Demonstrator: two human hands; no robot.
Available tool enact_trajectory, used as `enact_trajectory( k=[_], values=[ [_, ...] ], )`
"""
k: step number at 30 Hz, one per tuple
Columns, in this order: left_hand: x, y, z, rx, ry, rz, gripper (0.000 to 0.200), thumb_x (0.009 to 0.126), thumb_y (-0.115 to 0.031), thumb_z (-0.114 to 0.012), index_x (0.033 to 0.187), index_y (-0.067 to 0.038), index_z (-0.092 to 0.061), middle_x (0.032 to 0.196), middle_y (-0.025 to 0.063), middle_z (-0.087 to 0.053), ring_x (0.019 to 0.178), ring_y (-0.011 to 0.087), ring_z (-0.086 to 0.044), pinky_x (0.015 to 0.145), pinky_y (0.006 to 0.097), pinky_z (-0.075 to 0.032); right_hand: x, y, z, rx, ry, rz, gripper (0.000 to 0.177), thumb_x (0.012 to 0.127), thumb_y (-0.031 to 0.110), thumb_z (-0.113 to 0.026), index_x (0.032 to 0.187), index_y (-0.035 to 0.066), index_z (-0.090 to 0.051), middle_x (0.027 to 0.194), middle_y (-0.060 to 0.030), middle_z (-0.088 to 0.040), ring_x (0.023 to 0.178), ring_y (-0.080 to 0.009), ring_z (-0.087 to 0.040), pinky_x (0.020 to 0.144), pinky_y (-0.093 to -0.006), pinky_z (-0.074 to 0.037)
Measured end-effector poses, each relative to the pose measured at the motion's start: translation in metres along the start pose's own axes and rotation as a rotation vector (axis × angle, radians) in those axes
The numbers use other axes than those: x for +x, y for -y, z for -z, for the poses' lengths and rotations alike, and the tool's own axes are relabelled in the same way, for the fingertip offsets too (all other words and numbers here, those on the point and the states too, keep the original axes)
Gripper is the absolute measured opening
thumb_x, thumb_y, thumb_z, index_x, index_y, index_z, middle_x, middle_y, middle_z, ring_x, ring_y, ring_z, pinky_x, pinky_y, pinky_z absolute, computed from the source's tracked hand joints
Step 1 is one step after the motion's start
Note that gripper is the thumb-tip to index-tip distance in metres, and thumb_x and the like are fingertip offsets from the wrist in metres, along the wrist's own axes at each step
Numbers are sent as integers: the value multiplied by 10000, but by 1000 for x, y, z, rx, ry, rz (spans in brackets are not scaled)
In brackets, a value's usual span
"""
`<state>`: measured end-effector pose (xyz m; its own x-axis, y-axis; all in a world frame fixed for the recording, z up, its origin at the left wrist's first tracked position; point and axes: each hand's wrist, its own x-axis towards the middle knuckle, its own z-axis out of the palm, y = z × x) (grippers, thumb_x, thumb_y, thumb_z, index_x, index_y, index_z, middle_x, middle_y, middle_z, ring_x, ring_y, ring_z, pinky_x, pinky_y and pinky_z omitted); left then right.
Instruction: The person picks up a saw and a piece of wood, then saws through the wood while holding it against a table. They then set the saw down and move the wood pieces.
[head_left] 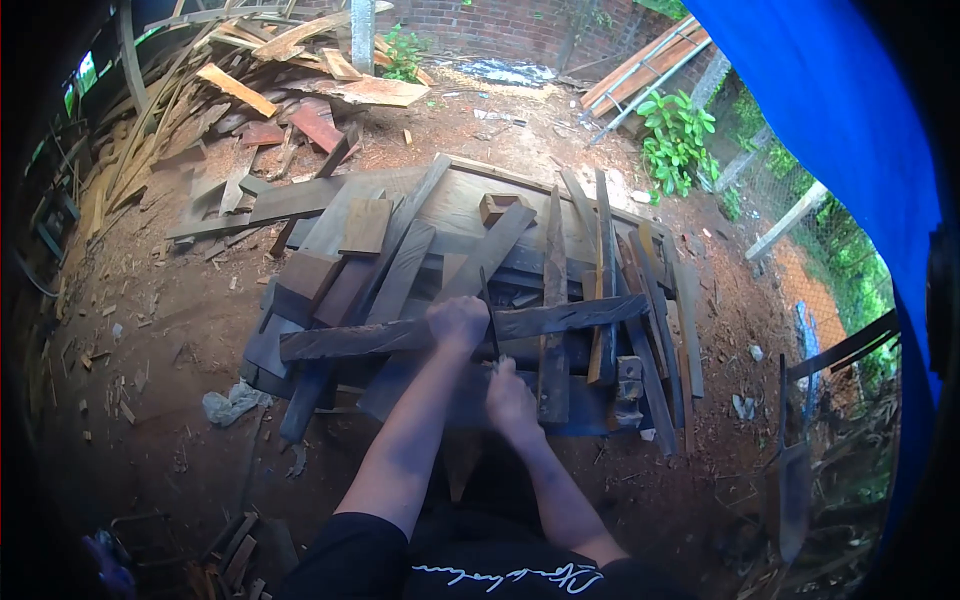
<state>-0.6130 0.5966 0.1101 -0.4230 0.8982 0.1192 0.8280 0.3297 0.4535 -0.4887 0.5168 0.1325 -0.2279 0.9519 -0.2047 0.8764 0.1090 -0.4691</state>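
A long dark wooden plank (375,341) lies crosswise over a pile of boards in front of me. My left hand (458,324) is closed on its middle, pressing from above. Just right of that hand, a thin dark blade, seen edge-on like a handsaw (487,295), crosses the plank and points away from me. My right hand (511,400), slightly blurred, is closed around its near end, close to the plank's front edge. The fingers hide the handle, and I cannot make out the blade's teeth or any cut.
Under the plank are several loose boards (405,268) and a small wooden box frame (505,207). Scrap timber (290,85) is heaped at the back left. A blue tarp (830,110) hangs at right. Plastic (235,402) lies on the dirt ground at left.
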Motion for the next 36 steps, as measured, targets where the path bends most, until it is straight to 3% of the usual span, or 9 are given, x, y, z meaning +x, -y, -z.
enact_trajectory(
  k=[9, 14, 15, 18, 21, 26, 28, 29, 36],
  values=[
    [-1, 0, 1, -17, 5, 5, 424, 873, -291, -408, 723, -50, -722, 728, 180, -681, 720, 301, -691, 696, 412, -504, 38, -3, -3, 14, -4, 35, 267, 961, 233, -391, 1082, -5, -388, 890, -310, -628, 902, -472, -605, 787, -563, -468],
    [0, 3, -5, -31, -32, 2, 423, 872, -289, -409, 708, -55, -721, 711, 167, -680, 689, 296, -689, 684, 407, -505, -12, -2, 4, -15, -9, 2, 252, 952, 215, -396, 1063, -11, -411, 896, -302, -629, 906, -463, -608, 785, -546, -479],
    [-1, 4, -10, -23, -81, -7, 355, 818, -233, -420, 696, -108, -729, 689, 127, -680, 668, 289, -683, 637, 399, -491, -15, -3, 4, -17, 2, -20, 251, 951, 213, -396, 1061, -12, -414, 902, -302, -628, 909, -464, -607, 788, -544, -479],
    [1, 5, -16, -3, -87, -10, 344, 816, -227, -428, 683, -122, -728, 677, 116, -679, 655, 277, -684, 627, 398, -490, 28, 0, -1, -13, -16, 22, 253, 953, 213, -385, 1068, -11, -410, 910, -310, -624, 907, -469, -605, 789, -548, -475],
    [-3, 2, -1, -37, -20, -13, 418, 871, -292, -410, 713, -64, -723, 709, 157, -681, 689, 291, -688, 671, 403, -506, 21, 5, 6, 18, -16, 17, 265, 953, 226, -389, 1067, -12, -412, 915, -328, -614, 915, -491, -588, 805, -565, -456],
    [-1, 4, -5, -51, -15, -10, 403, 860, -287, -421, 712, -65, -724, 709, 156, -682, 692, 291, -690, 661, 403, -506, -17, -9, -2, -12, 10, -18, 290, 962, 260, -383, 1089, -1, -381, 943, -335, -612, 937, -485, -590, 808, -569, -452],
    [0, 5, -11, -31, -53, -15, 400, 859, -285, -424, 707, -68, -723, 690, 154, -679, 676, 293, -689, 646, 402, -507, 4, -5, -2, 17, 10, -21, 278, 960, 249, -381, 1068, -7, -393, 935, -331, -614, 932, -483, -592, 802, -569, -455],
    [-2, 3, -7, 29, -61, -33, 319, 798, -213, -445, 701, -121, -734, 709, 118, -687, 663, 267, -690, 603, 376, -493, 18, -2, -1, 8, 7, -4, 271, 958, 242, -383, 1056, -10, -400, 930, -329, -615, 929, -481, -594, 799, -568, -456],
    [1, 4, -5, -36, -63, -24, 389, 861, -273, -431, 704, -74, -726, 686, 158, -677, 670, 279, -690, 636, 392, -509, -15, -8, 1, 1, -11, 27, 262, 949, 216, -390, 1053, -23, -409, 931, -326, -615, 921, -474, -597, 800, -553, -462]
  ],
)
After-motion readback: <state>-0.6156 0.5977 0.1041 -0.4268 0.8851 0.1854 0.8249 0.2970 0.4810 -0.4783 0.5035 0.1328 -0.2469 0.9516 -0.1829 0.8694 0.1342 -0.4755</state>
